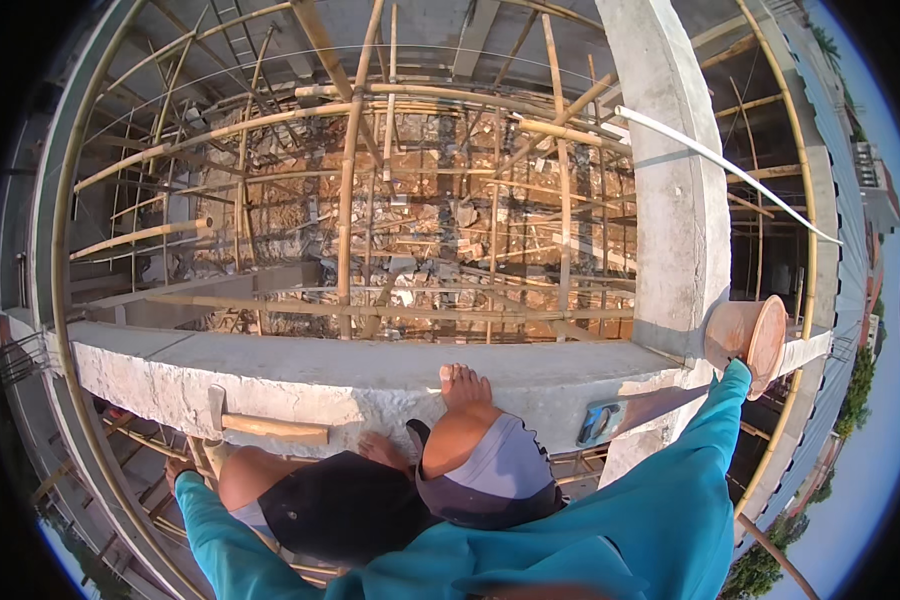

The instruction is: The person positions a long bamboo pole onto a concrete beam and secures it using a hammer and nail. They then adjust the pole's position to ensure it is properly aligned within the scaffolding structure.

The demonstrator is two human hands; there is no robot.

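Pinkish-tan bucket [730, 332], teal sleeves [712, 420], pale grey beam [270, 360], yellow-brown bamboo poles [349, 200]

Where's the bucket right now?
Head view, right side: the bucket is at the end of the right turquoise sleeve, up and right from the blue tool.

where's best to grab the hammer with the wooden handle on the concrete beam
Probably by the light brown wooden handle, near its right end, coming from above: it lies lengthwise along the grey concrete beam, with the metal head at the left.
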